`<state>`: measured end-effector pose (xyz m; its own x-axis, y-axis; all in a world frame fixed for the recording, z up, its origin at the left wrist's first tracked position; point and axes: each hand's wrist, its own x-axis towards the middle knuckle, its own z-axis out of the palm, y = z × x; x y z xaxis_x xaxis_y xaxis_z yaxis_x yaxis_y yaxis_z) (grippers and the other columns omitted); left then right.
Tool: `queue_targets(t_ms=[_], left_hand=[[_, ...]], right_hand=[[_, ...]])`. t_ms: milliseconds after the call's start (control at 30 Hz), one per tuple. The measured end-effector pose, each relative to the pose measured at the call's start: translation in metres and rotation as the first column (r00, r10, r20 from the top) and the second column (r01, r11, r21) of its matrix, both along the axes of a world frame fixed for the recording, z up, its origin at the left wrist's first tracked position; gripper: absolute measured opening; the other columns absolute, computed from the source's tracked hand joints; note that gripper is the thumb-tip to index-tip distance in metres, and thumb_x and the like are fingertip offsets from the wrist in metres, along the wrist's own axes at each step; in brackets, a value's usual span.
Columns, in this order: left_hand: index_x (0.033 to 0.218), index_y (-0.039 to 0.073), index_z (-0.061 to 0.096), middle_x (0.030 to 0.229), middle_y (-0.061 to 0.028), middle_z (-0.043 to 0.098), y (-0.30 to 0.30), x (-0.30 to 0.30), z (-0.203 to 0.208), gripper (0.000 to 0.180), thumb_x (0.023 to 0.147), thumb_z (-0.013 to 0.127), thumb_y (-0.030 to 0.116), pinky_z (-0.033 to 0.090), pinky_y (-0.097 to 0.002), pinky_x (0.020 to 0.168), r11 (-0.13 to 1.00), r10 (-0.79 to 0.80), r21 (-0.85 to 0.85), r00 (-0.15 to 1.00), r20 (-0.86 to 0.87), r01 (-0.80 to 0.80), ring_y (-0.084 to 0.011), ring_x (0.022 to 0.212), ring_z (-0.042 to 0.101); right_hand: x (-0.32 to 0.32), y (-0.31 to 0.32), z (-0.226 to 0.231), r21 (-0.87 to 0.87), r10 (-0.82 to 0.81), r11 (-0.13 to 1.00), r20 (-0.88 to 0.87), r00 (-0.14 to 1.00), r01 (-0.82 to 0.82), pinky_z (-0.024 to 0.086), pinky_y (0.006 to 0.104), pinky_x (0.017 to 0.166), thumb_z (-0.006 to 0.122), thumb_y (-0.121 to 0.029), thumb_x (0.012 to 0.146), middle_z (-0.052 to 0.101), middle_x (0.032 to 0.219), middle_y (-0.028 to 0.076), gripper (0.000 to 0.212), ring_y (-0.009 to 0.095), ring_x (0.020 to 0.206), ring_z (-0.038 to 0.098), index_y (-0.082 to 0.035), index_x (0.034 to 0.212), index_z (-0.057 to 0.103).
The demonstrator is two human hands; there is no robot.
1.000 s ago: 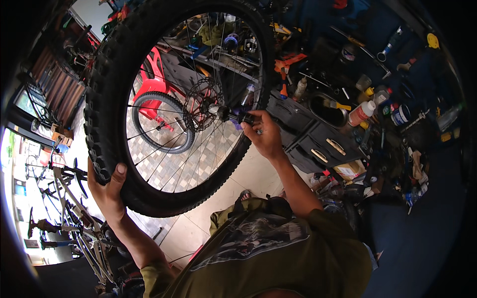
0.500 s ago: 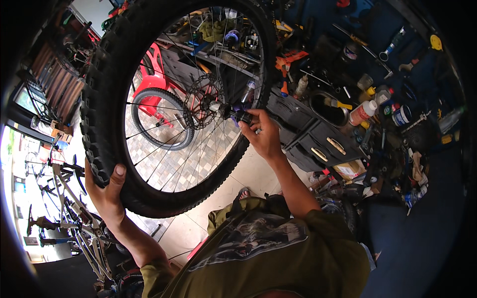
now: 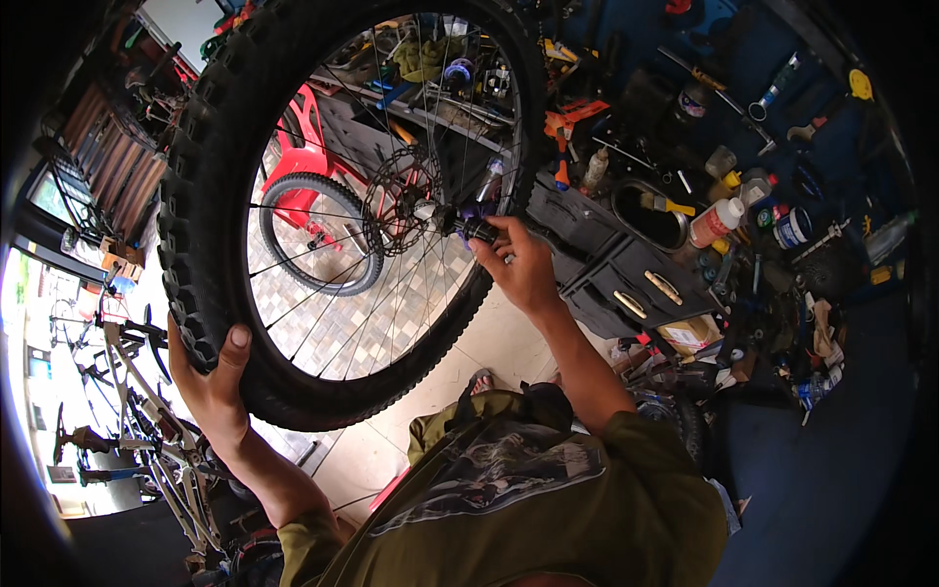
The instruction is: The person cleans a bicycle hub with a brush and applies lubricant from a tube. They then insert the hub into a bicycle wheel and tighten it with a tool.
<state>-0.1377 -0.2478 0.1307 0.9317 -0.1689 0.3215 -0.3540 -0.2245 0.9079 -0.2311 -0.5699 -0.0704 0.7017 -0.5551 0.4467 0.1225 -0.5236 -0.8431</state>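
Observation:
A bicycle wheel [image 3: 211, 210] with a knobbly black tyre is held up and tilted in front of me. My left hand [image 3: 213, 383] grips the tyre at its lower left, thumb on the near side and fingers round behind. My right hand [image 3: 520, 266] is at the hub, its fingers pinching a black cylindrical hub part [image 3: 477, 230] that sticks out from the hub's right end. The perforated disc brake rotor [image 3: 399, 201] sits on the hub's other side. Thin spokes run out to the rim, and some are hard to see against the floor.
Behind the wheel, a smaller wheel [image 3: 277, 264] leans by a red plastic chair [image 3: 305, 157]. A grey cabinet [image 3: 626, 279] and a tool-covered bench with a white bottle [image 3: 717, 223] and a brush [image 3: 667, 204] stand to the right. A bicycle frame [image 3: 161, 421] is at the left.
Almost nothing differs. The wheel and both hands have shifted by a few pixels, and each hand keeps the same hold.

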Motion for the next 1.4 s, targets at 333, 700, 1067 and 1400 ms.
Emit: queue_targets(t_ms=[333, 700, 1067, 1400], left_hand=[[0.145, -0.013, 0.038, 0.136, -0.0236, 0.055, 0.002, 0.0, 0.0, 0.092, 0.077, 0.086, 0.025, 0.036, -0.0381, 0.112, 0.999, 0.043, 0.005, 0.999, -0.021, -0.043, -0.0295, 0.124, 0.055], [0.142, -0.01, 0.046, 0.132, -0.0204, 0.059, -0.002, 0.007, 0.002, 0.082, 0.077, 0.084, 0.023, 0.037, -0.0373, 0.11, 1.0, 0.022, -0.009, 1.0, -0.012, -0.022, -0.0283, 0.12, 0.057], [0.14, -0.01, 0.047, 0.128, -0.0196, 0.061, -0.008, 0.0, 0.012, 0.08, 0.077, 0.083, 0.022, 0.038, -0.0365, 0.109, 0.996, -0.085, 0.03, 0.996, 0.023, 0.084, -0.0265, 0.116, 0.059], [0.138, -0.01, 0.048, 0.126, -0.0178, 0.062, 0.004, -0.003, -0.002, 0.079, 0.074, 0.084, 0.02, 0.04, -0.0362, 0.106, 0.997, 0.064, -0.04, 0.995, -0.074, -0.067, -0.0264, 0.113, 0.061]], right_hand=[[0.003, 0.0, 0.011, -0.033, 0.019, 0.999, -0.039, 0.999, -0.021, 0.055, 0.0337, 0.056, 0.072, -0.027, 0.094, 0.068, 0.07, 0.012, 0.035, 0.025, 0.061, 0.07, 0.001, 0.112, 0.062], [0.009, -0.004, 0.005, 0.011, 0.014, 1.0, -0.09, 0.996, -0.013, 0.054, 0.0327, 0.058, 0.073, -0.03, 0.093, 0.069, 0.071, 0.013, 0.038, 0.02, 0.063, 0.069, 0.003, 0.11, 0.063], [0.001, -0.019, 0.023, -0.388, -0.063, 0.921, -0.265, 0.962, -0.046, 0.054, 0.0442, 0.075, 0.072, -0.04, 0.09, 0.067, 0.097, 0.019, 0.049, 0.036, 0.085, 0.068, 0.002, 0.114, 0.064], [0.022, -0.008, 0.016, -0.376, -0.013, 0.926, -0.147, 0.989, -0.044, 0.053, 0.0432, 0.065, 0.073, -0.033, 0.091, 0.064, 0.085, 0.017, 0.037, 0.034, 0.074, 0.066, 0.001, 0.1, 0.063]])
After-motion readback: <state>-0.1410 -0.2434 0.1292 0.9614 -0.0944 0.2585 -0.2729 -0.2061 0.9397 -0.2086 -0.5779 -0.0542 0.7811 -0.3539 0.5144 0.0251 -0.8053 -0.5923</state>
